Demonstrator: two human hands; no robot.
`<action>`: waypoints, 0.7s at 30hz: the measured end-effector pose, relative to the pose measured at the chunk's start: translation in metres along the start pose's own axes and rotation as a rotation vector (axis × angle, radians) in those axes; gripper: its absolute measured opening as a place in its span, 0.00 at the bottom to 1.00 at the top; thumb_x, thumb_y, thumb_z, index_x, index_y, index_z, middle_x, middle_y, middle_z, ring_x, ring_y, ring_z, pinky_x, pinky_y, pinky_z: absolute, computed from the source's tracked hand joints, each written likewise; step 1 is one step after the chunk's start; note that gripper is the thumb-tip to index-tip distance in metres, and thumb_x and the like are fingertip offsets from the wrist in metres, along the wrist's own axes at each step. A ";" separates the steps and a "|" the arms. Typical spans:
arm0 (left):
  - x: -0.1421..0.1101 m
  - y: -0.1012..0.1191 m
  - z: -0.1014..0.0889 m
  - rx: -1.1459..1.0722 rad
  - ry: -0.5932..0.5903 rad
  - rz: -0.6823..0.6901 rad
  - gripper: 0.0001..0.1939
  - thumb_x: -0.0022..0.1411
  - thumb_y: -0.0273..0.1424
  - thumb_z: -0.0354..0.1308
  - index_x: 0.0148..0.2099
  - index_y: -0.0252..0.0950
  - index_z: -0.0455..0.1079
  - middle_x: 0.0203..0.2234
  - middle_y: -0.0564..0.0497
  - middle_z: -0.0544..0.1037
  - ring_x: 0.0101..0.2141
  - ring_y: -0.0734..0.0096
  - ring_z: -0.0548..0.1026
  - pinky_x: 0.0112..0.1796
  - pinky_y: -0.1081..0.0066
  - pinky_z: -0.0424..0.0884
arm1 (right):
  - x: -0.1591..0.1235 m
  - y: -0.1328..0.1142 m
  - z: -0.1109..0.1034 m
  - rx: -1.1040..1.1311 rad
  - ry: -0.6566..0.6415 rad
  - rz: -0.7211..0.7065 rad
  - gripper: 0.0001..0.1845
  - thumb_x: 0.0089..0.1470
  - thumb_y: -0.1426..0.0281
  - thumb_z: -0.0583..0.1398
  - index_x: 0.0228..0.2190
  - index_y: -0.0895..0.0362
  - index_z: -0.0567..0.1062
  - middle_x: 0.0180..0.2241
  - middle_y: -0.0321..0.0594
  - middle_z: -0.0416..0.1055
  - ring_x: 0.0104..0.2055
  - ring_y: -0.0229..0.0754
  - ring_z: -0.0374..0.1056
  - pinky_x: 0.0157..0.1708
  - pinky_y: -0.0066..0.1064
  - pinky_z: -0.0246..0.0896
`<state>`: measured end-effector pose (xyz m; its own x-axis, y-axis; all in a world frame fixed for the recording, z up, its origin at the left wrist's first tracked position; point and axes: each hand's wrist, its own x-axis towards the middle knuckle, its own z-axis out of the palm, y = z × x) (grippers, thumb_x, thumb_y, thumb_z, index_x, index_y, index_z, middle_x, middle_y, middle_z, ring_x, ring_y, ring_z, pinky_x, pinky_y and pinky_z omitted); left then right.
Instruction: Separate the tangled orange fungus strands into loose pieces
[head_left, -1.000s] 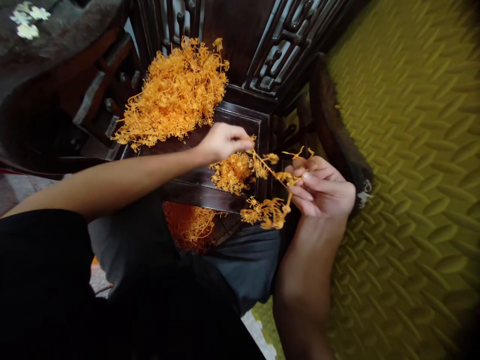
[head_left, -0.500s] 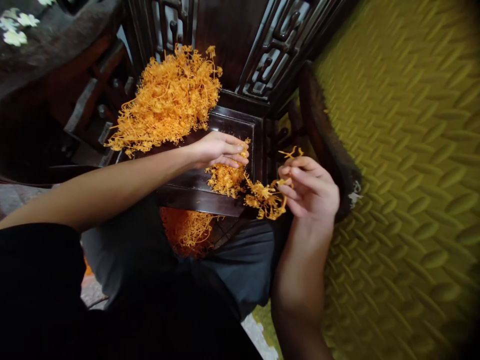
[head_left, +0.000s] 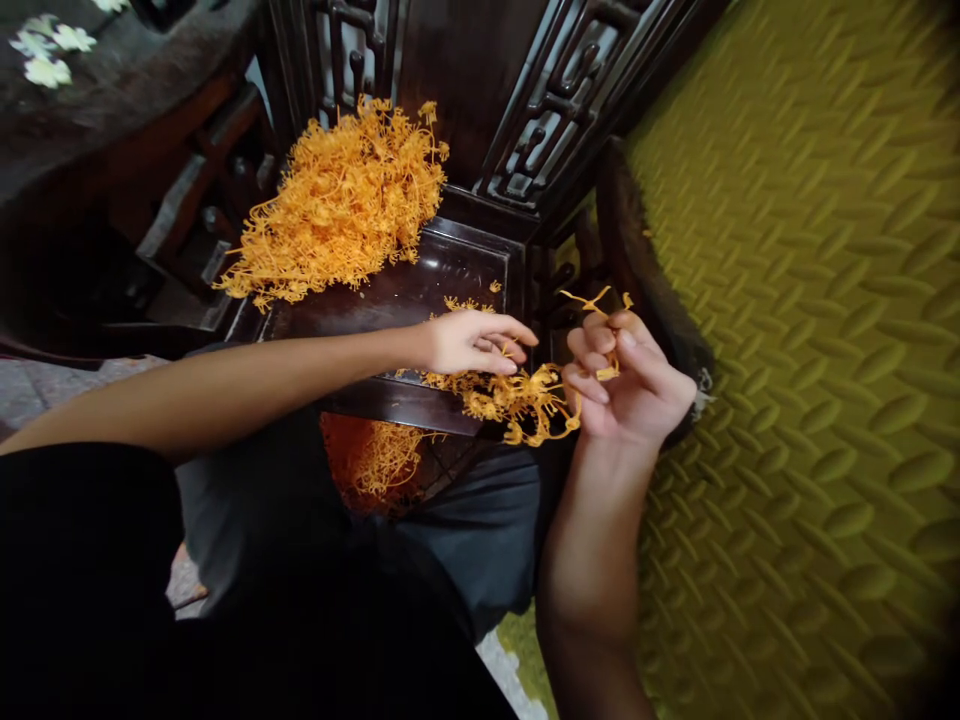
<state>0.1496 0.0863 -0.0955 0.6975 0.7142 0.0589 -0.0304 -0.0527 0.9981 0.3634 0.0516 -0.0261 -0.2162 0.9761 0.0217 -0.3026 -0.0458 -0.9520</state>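
My right hand is closed, its fingertips pinching a few thin orange stems that stick out above the fingers. Left of it hangs a tangled bunch of orange flower-headed strands, reaching from the seat's front edge to beside the right fingers. My left hand hovers palm down over the small orange heap, thumb and index finger apart, a bit of orange showing between or behind them. Part of that heap is hidden under the left hand. Farther back lies a large pile of the same orange strands.
The strands lie on a dark wooden chair seat with a carved back and a right armrest. Below the front edge, more strands sit in a reddish container. Yellow textured wall borders the right; white flowers rest on a dark table.
My left hand has moved right and nearer me, from the heap's back toward the hanging bunch. The right hand has shifted slightly right, its fingers still closed on orange stems.
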 end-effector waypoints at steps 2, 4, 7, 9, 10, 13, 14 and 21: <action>0.001 -0.003 0.001 -0.094 -0.069 -0.026 0.34 0.56 0.29 0.68 0.64 0.35 0.68 0.49 0.39 0.80 0.39 0.69 0.80 0.42 0.67 0.75 | 0.000 0.000 -0.002 -0.020 0.008 -0.019 0.05 0.52 0.62 0.69 0.33 0.45 0.79 0.28 0.38 0.62 0.24 0.37 0.49 0.11 0.24 0.36; 0.001 -0.006 0.001 -0.117 -0.094 -0.044 0.42 0.51 0.28 0.71 0.67 0.36 0.63 0.49 0.40 0.80 0.36 0.70 0.79 0.39 0.67 0.74 | 0.001 0.000 -0.004 -0.005 0.035 -0.044 0.04 0.54 0.62 0.67 0.34 0.44 0.79 0.28 0.38 0.61 0.24 0.37 0.48 0.11 0.25 0.38; 0.001 -0.006 -0.002 -0.080 -0.047 -0.075 0.43 0.49 0.28 0.72 0.66 0.34 0.61 0.42 0.44 0.81 0.34 0.70 0.78 0.37 0.68 0.73 | 0.003 0.000 -0.003 -0.009 0.071 -0.088 0.05 0.54 0.62 0.67 0.35 0.45 0.79 0.26 0.37 0.60 0.23 0.37 0.49 0.11 0.25 0.39; 0.000 -0.003 -0.006 -0.055 0.055 -0.076 0.37 0.53 0.29 0.71 0.63 0.33 0.63 0.36 0.48 0.80 0.33 0.70 0.78 0.37 0.68 0.73 | 0.004 0.003 0.000 -0.046 0.105 -0.098 0.07 0.53 0.61 0.68 0.35 0.46 0.79 0.25 0.36 0.60 0.23 0.35 0.50 0.12 0.24 0.41; 0.000 -0.001 -0.010 -0.062 0.120 -0.068 0.35 0.54 0.29 0.70 0.62 0.33 0.62 0.34 0.50 0.79 0.33 0.71 0.78 0.36 0.68 0.73 | 0.004 0.004 0.001 -0.066 0.137 -0.093 0.08 0.52 0.61 0.69 0.34 0.47 0.79 0.25 0.35 0.60 0.22 0.33 0.50 0.12 0.23 0.41; -0.001 0.004 -0.021 -0.133 0.287 -0.064 0.32 0.56 0.27 0.68 0.61 0.36 0.61 0.29 0.54 0.75 0.29 0.73 0.77 0.34 0.68 0.73 | 0.004 0.011 0.005 -0.131 0.267 -0.060 0.11 0.47 0.63 0.73 0.32 0.53 0.80 0.23 0.32 0.61 0.19 0.27 0.47 0.12 0.19 0.38; -0.001 0.006 -0.023 -0.153 0.318 -0.082 0.30 0.56 0.25 0.68 0.59 0.37 0.62 0.28 0.55 0.75 0.28 0.72 0.77 0.33 0.67 0.74 | 0.004 0.012 0.006 -0.150 0.307 -0.057 0.12 0.45 0.64 0.74 0.31 0.55 0.81 0.21 0.31 0.60 0.18 0.26 0.47 0.12 0.19 0.38; 0.002 0.013 -0.035 0.138 0.329 -0.261 0.05 0.55 0.21 0.65 0.32 0.32 0.73 0.21 0.50 0.75 0.25 0.70 0.78 0.31 0.64 0.74 | 0.001 0.009 0.003 -0.185 0.473 -0.155 0.15 0.39 0.65 0.75 0.28 0.60 0.81 0.15 0.27 0.57 0.17 0.26 0.44 0.13 0.18 0.37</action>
<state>0.1256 0.1109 -0.0821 0.4034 0.8989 -0.1710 0.2277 0.0824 0.9702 0.3578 0.0511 -0.0332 0.2739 0.9594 0.0674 -0.1193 0.1034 -0.9875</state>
